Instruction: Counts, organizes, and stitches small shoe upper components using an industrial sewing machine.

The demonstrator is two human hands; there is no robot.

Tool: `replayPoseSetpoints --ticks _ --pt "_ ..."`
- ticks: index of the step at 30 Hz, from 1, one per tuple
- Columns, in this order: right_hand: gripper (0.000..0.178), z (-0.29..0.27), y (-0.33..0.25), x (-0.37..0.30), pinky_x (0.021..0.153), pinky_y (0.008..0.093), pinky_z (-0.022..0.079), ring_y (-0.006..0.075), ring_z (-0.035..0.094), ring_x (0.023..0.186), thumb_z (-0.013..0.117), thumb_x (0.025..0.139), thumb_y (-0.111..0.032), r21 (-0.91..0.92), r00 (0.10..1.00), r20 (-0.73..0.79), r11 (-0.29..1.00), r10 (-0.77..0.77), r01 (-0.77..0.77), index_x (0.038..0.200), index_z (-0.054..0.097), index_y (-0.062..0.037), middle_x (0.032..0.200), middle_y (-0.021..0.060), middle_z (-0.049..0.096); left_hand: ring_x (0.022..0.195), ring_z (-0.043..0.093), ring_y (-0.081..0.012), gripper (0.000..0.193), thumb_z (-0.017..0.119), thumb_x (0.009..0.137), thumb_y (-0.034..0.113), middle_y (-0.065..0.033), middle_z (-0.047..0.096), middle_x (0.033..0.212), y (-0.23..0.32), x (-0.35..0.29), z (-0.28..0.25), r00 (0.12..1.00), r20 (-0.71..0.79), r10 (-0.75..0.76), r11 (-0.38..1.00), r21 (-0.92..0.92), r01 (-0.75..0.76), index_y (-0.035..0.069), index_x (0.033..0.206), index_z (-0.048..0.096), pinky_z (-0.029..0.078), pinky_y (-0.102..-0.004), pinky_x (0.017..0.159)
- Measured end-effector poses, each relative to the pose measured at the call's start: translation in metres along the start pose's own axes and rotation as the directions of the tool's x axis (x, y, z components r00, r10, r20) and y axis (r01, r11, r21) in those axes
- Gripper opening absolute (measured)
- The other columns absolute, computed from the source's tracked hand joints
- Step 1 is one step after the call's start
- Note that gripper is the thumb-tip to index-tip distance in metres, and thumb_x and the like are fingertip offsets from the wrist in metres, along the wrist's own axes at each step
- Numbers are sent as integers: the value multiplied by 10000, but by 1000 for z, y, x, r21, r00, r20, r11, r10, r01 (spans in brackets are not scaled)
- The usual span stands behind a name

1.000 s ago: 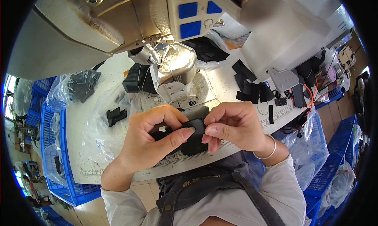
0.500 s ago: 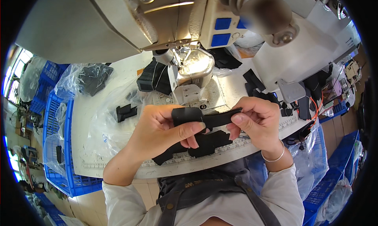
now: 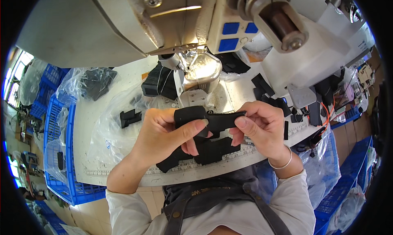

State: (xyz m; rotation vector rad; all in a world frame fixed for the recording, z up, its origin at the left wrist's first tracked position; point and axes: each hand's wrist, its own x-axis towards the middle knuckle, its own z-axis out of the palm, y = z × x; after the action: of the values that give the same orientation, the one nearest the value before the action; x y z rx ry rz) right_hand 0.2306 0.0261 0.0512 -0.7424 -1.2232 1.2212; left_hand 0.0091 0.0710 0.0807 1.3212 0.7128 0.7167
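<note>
A black fabric piece [image 3: 190, 115] is stretched between my two hands above the front of the white table. My left hand [image 3: 163, 132] grips its wider, folded end, the thumb pressed on top. With thumb and fingertips, my right hand [image 3: 260, 126] pinches the narrower strip end. Under my hands, more black cut pieces [image 3: 217, 150] lie on the ruler strip along the table edge. Just beyond the held piece stands the sewing machine [image 3: 198, 73], its lamp lighting the metal arm and needle area. Part of the held piece is hidden behind my fingers.
Clear plastic bags [image 3: 116, 132] and a bundle of black pieces [image 3: 159, 81] lie to the left on the table [image 3: 92, 153]. A blue crate [image 3: 71, 173] stands against its left side. At the right are a thread spool [image 3: 282, 22], orange cables [image 3: 326, 112] and blue crates [image 3: 344, 190].
Both hands have shifted slightly left with the black fabric piece. The strip end in my right hand is turned to show more of its flat face.
</note>
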Motion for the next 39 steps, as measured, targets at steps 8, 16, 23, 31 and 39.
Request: replayPoseSetpoints --ticks 8,16,23,31,39 --pt "159 -7 -15 58 401 163 392 39 529 442 643 890 -100 -414 966 161 902 201 -119 793 638 27 585 44 613 516 575 -71 173 670 844 156 9 576 671 5 24 -21 987 -155 50 991 129 -30 0 867 599 458 -198 469" --pt "218 -14 -15 86 391 201 338 42 466 418 636 896 -153 -232 938 283 963 200 -136 747 601 3 534 12 544 451 577 -108 169 666 839 183 -22 585 583 6 32 -27 969 -245 37 999 -17 -42 33 783 613 442 -209 423" --pt "214 -14 -11 88 405 208 344 50 459 420 616 871 -135 -174 970 211 981 123 -86 694 564 -27 524 -4 516 475 563 -81 158 660 851 186 27 546 634 12 41 -21 964 -258 65 997 47 -55 55 785 599 433 -199 427" --pt "228 -15 -17 84 411 218 362 58 485 443 622 865 -155 -212 975 176 972 138 -99 689 562 -24 559 12 531 502 550 -107 161 644 838 172 -16 582 693 8 45 -19 946 -308 101 994 -17 -111 17 871 614 473 -240 470" --pt "218 -13 -11 86 420 211 352 55 472 442 615 869 -130 -211 967 212 973 141 -96 692 553 -18 535 2 520 532 521 -82 158 639 844 182 9 562 704 2 38 -18 935 -314 162 985 -2 -172 39 905 610 425 -226 490"
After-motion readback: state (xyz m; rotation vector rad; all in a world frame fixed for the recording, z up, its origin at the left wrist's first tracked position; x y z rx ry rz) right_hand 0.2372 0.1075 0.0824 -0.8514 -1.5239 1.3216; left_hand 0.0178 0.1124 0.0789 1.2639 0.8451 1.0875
